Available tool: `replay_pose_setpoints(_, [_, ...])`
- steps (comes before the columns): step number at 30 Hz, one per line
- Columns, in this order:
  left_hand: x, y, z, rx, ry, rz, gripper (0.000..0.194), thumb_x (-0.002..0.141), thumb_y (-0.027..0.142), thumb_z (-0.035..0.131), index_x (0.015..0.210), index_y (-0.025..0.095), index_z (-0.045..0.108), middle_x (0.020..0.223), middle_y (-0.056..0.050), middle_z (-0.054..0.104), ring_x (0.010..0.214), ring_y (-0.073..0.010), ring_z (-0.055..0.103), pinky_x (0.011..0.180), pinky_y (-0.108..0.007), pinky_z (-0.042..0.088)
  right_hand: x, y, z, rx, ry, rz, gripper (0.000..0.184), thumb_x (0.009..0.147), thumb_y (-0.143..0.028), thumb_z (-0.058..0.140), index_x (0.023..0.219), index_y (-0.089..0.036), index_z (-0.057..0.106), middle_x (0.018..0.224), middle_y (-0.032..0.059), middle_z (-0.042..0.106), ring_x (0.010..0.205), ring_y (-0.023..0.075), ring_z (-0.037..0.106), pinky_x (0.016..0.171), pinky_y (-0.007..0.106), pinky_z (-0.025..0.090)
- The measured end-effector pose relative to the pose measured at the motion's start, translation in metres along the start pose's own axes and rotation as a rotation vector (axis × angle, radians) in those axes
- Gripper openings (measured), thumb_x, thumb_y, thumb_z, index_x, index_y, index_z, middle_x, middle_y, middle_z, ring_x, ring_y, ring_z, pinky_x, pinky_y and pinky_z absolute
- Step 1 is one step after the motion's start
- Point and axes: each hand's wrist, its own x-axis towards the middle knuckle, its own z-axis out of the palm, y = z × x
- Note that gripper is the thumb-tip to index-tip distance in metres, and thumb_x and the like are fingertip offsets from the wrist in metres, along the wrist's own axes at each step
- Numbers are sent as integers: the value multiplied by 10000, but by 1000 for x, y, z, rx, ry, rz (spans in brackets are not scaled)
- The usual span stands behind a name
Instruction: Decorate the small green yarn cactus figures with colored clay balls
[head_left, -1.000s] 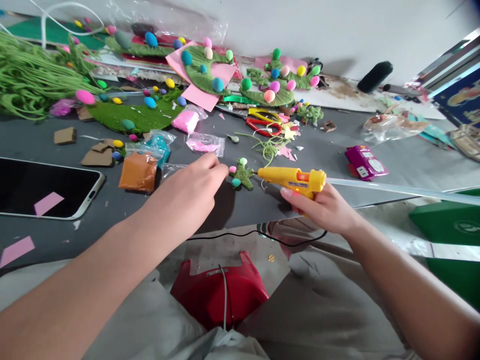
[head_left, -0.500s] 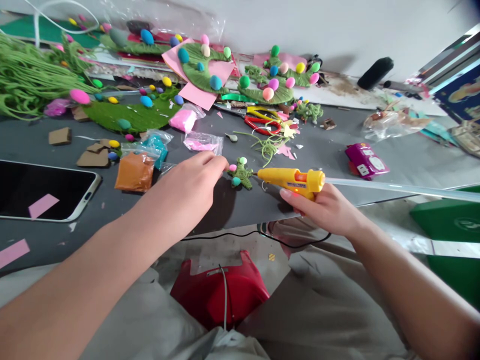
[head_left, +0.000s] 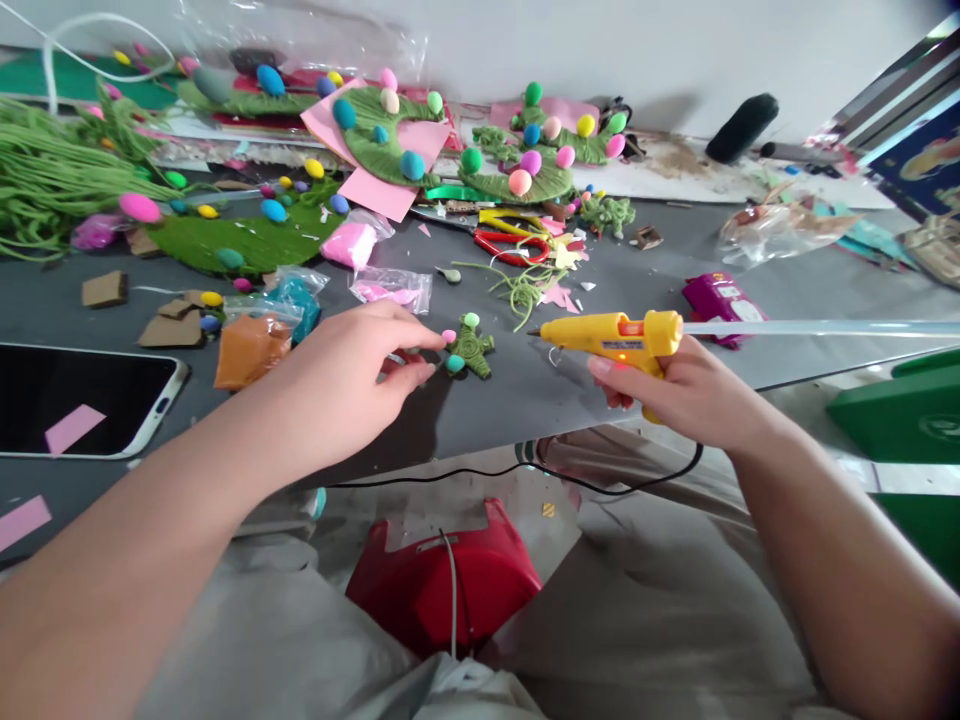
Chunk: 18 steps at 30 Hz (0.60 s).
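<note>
A small green yarn-wrapped star [head_left: 474, 352] with pink, pale green and teal balls on its points is near the table's front edge. My left hand [head_left: 367, 360] is beside it, index fingertip at the pink ball and thumb spread apart below. Whether that fingertip touches the ball I cannot tell. My right hand [head_left: 667, 390] grips a yellow hot glue gun [head_left: 592, 330], its nozzle pointing left toward the star with a gap between them. A long clear glue stick [head_left: 810, 328] sticks out of the gun's back, and a small red light glows on its side.
Bags of orange clay [head_left: 251, 350] and pink clay [head_left: 351, 242], cardboard scraps [head_left: 172, 330] and a phone [head_left: 82, 400] lie left. Red-handled scissors [head_left: 510, 248], green yarn scraps [head_left: 521, 290] and ball-studded green wreaths [head_left: 375, 140] are behind. A purple packet [head_left: 724, 305] lies right. A black cord [head_left: 480, 472] hangs below the edge.
The glue gun has drawn back to the right, away from the star. My left thumb and index finger have come apart beside the star. The view has shifted slightly.
</note>
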Motion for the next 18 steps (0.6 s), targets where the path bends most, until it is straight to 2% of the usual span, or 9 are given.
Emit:
replay_pose_setpoints(3, [7, 4, -4, 2, -4, -17, 295, 925, 306, 580, 1124, 280, 797, 1126, -54, 766, 890, -243, 712, 837, -383, 560, 6, 6, -3, 26, 37, 14, 503, 902, -675, 636, 705, -214, 674, 688, 26, 671, 652, 170, 593, 643, 332, 469])
replay_pose_setpoints(6, [18, 14, -2, -103, 10, -5, 277, 925, 298, 623, 1164, 280, 762, 1082, -21, 786, 880, -211, 728, 835, -334, 563, 14, 15, -5, 72, 67, 9, 477, 907, -649, 647, 705, -220, 699, 751, 46, 703, 709, 188, 633, 705, 353, 505])
replay_pose_setpoints(9, [29, 22, 6, -104, 30, 57, 203, 905, 276, 651, 1083, 245, 743, 1028, -15, 784, 858, -184, 717, 809, -302, 558, 19, 22, -5, 143, 57, 26, 452, 904, -630, 664, 714, -222, 704, 767, 64, 708, 723, 202, 649, 712, 364, 529])
replay_pose_setpoints(11, [34, 23, 11, -63, 33, 123, 169, 916, 276, 626, 1030, 229, 742, 1065, -29, 776, 858, -179, 701, 797, -303, 550, 21, 24, -5, 212, 39, 35, 434, 895, -623, 680, 723, -226, 695, 762, 65, 698, 703, 200, 642, 686, 362, 538])
replay_pose_setpoints(14, [38, 22, 16, -22, 50, 206, 219, 951, 274, 564, 1035, 212, 757, 1183, -60, 748, 887, -181, 691, 814, -311, 543, 21, 24, -4, 261, 31, 44, 428, 886, -619, 693, 731, -220, 685, 762, 64, 688, 695, 194, 635, 673, 354, 543])
replay_pose_setpoints(18, [39, 22, 19, 53, 57, 238, 291, 960, 233, 549, 1167, 200, 751, 1203, -71, 751, 992, -214, 708, 922, -347, 532, 20, 24, -4, 212, 30, 63, 476, 906, -623, 665, 752, -174, 694, 788, 82, 700, 729, 189, 640, 701, 343, 538])
